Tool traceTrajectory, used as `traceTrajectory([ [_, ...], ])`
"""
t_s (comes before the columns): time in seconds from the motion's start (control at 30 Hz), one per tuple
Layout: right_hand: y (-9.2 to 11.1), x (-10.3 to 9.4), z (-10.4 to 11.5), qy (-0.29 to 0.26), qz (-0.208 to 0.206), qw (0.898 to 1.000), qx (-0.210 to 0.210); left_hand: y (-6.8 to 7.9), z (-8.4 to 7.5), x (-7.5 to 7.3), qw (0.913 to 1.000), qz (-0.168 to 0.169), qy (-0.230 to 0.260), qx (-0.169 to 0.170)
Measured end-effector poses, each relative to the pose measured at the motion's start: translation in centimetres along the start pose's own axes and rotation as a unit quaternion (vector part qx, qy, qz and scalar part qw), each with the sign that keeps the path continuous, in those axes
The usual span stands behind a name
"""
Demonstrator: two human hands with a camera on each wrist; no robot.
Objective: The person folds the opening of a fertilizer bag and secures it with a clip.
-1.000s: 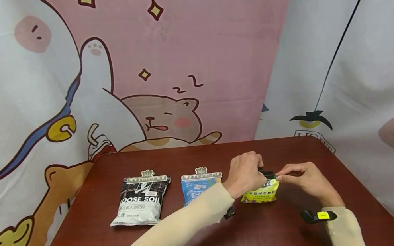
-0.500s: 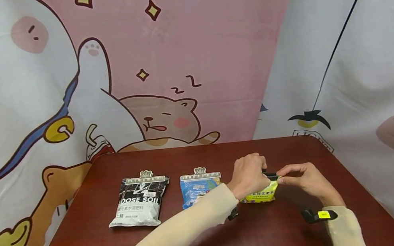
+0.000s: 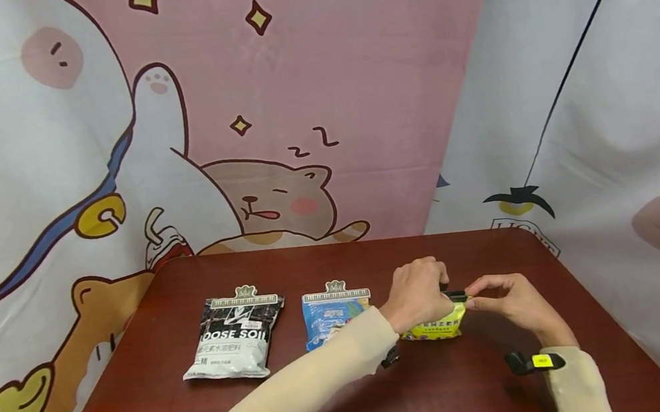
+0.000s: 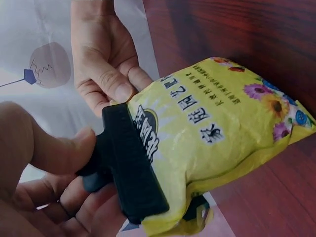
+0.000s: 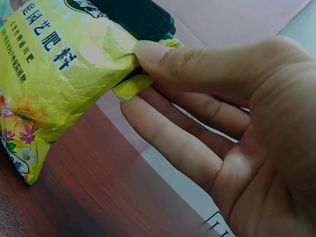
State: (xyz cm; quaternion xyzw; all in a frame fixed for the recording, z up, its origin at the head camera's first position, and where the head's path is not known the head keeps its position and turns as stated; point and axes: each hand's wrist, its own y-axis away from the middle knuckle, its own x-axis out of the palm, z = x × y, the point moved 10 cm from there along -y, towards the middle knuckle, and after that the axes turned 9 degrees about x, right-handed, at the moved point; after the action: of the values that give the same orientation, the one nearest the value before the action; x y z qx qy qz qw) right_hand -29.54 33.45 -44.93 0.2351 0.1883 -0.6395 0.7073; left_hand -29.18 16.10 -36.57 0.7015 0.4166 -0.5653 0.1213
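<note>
A yellow fertilizer bag (image 3: 439, 329) with printed flowers stands on the right side of the table, tilted. Across its top edge sits a black clip (image 4: 131, 163). The left hand (image 3: 418, 294) pinches the clip's handles between thumb and fingers. In the left wrist view both clip jaws lie over the folded top of the bag. At the bag's top right corner, the right hand (image 3: 515, 304) pinches the yellow film between thumb and fingers, as the right wrist view shows up close. In the head view, the left hand hides part of the bag's left side.
Left of the bag lies a blue bag (image 3: 332, 320) topped by a flat clip (image 3: 336, 295), partly behind the left sleeve. A black-and-white soil bag (image 3: 236, 343) with a similar clip (image 3: 245, 301) lies farther left. A cartoon-printed curtain (image 3: 319, 100) hangs behind the table.
The left hand has shifted slightly to the right with the black clip, over the top of the yellow bag. The right hand keeps its pinch on the corner.
</note>
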Motion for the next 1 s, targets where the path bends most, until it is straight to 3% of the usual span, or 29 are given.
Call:
traceTrajectory([
  [0.13, 0.1, 0.2, 0.1, -0.008, 0.003, 1.0, -0.005, 0.0, 0.3, 0.0, 0.9996, 0.019, 0.018, 0.012],
  [0.33, 0.2, 0.4, 0.5, -0.01, 0.006, 1.0, -0.014, 0.0, 1.3, 0.1, 0.992, 0.047, 0.114, 0.029],
  [0.47, 0.1, 0.4, 0.6, -0.002, 0.001, 1.0, -0.021, 0.3, 2.5, 0.5, 0.9763, 0.057, 0.206, 0.031],
  [0.6, -0.1, 0.5, 0.7, 0.003, -0.003, 1.0, -0.026, 1.1, 4.1, 0.9, 0.9621, 0.036, 0.27, 0.02],
  [0.67, -0.1, 0.5, 0.8, 0.006, -0.007, 1.0, -0.027, 1.9, 5.1, 1.1, 0.9549, 0.017, 0.296, 0.003],
  [0.9, -0.2, 0.5, 0.9, 0.015, -0.023, 0.999, -0.029, 5.5, 7.7, 1.7, 0.9148, -0.046, 0.394, -0.078],
  [1.0, -0.2, 0.4, 0.8, 0.021, -0.032, 0.999, -0.026, 6.5, 8.1, 2.0, 0.9056, -0.068, 0.407, -0.098],
])
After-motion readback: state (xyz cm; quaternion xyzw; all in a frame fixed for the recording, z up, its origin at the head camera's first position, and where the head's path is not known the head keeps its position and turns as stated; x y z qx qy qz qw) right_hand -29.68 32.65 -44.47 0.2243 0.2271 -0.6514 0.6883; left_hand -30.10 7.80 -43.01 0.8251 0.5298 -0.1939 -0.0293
